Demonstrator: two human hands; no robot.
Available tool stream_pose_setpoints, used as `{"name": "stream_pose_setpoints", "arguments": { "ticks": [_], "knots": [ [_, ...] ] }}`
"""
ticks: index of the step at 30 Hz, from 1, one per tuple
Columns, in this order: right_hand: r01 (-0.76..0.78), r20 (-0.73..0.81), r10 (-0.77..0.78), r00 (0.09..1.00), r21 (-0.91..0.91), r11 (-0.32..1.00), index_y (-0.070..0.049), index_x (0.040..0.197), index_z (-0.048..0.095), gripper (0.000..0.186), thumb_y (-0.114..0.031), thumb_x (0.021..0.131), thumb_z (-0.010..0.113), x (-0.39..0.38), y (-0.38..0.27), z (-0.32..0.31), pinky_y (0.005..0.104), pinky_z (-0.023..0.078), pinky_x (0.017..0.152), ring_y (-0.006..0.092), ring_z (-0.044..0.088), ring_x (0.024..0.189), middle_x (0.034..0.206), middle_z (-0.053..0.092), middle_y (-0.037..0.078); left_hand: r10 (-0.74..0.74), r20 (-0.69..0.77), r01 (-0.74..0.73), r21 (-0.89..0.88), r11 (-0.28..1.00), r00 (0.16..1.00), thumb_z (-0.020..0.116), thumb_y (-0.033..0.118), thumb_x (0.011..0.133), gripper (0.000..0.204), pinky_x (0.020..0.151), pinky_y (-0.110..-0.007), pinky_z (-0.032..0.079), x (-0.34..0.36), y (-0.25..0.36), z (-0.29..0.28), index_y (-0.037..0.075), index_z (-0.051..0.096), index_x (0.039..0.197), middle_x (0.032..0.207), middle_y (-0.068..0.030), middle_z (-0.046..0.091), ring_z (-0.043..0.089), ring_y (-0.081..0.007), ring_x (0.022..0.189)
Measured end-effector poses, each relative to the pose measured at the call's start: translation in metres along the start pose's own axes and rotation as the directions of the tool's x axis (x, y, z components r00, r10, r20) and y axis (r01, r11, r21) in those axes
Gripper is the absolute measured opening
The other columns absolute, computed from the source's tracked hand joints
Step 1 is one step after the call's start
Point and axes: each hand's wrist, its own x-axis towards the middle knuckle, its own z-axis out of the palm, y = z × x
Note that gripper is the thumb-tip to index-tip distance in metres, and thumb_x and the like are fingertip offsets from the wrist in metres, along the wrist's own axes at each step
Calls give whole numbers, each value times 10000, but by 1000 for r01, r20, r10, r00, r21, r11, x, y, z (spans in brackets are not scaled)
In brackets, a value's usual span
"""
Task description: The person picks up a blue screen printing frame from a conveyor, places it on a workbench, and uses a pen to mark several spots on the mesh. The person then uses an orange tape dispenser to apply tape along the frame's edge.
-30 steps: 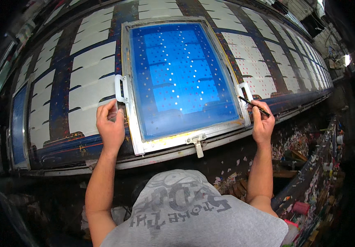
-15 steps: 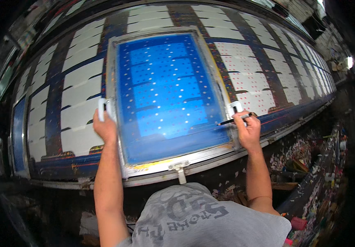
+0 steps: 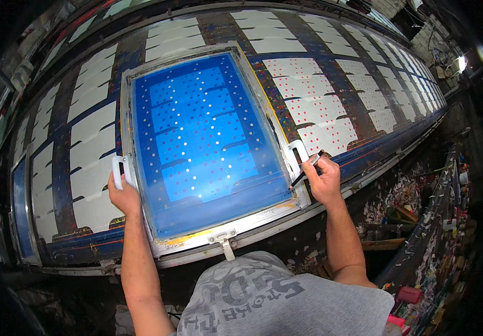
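A screen-printing frame [image 3: 210, 231] with a blue dotted mesh [image 3: 202, 140] lies on a long table over white sheets. It has a white handle on each side. My left hand [image 3: 124, 196] is closed around the lower end of the left handle [image 3: 116, 166]. My right hand [image 3: 325, 179] grips a black pen [image 3: 303, 178], its tip slanting down-left over the frame's right edge. The fingertips of that hand are beside the right handle [image 3: 295, 151]; whether they also grip it I cannot tell.
White sheets with red dots [image 3: 314, 115] lie right of the frame, and plain white sheets [image 3: 93, 148] to its left. Another blue screen [image 3: 22, 207] stands at the far left. A metal clamp [image 3: 224, 241] sits at the near edge. Scraps litter the floor [image 3: 398, 201] at right.
The view has turned, so the table and frame appear farther left. The pen has swung from nearly level to a steeper slant. My left hand sits lower in the picture, still at its handle.
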Motion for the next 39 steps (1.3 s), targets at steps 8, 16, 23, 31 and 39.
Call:
{"name": "stream_pose_setpoints", "arguments": {
  "ticks": [8, 16, 23, 31, 39],
  "knots": [
    [-10, -35, 10, 999, 3, 1000, 25, 912, 724, 149, -89, 985, 788, -5, 8, -6, 343, 482, 619, 162, 626, 670, 745, 668, 82, -27, 32, 30, -96, 995, 999, 546, -77, 913, 536, 1056, -416, 544, -1, -5, 2, -44, 621, 1443, 1225, -217, 774, 758, -314, 1144],
    [-29, -16, 29, 999, 10, 1000, 17, 917, 709, 161, -102, 1014, 760, -5, 6, -3, 316, 477, 636, 125, 598, 688, 762, 669, 50, -25, 16, 26, -121, 992, 1000, 536, -84, 903, 531, 1030, -404, 562, -2, 0, 3, -48, 631, 1424, 1205, -216, 770, 766, -308, 1117],
    [-56, 19, 55, 998, 47, 997, 18, 981, 749, 148, -95, 1065, 705, -4, 6, 6, 286, 526, 669, 109, 672, 733, 837, 736, 62, -20, 20, 22, -81, 996, 1000, 524, -84, 898, 537, 1028, -406, 565, -1, 3, 2, -44, 635, 1422, 1215, -207, 767, 767, -300, 1119],
    [-105, 0, 107, 994, 160, 982, 35, 1178, 738, 167, -62, 1069, 657, -6, 9, 9, 308, 580, 787, 184, 745, 907, 1046, 755, 127, -33, 35, 35, -82, 996, 999, 517, -79, 901, 544, 1037, -408, 558, -2, 5, 0, -38, 629, 1432, 1222, -211, 769, 764, -305, 1128],
    [-113, 8, 113, 994, 88, 990, 21, 1168, 751, 174, -14, 1016, 674, -2, 10, 10, 354, 566, 851, 232, 725, 981, 1058, 753, 147, -15, 35, 19, -97, 995, 999, 534, -74, 908, 531, 1049, -411, 550, -2, 3, 0, -43, 626, 1429, 1220, -213, 766, 760, -315, 1120]
  ]
}}
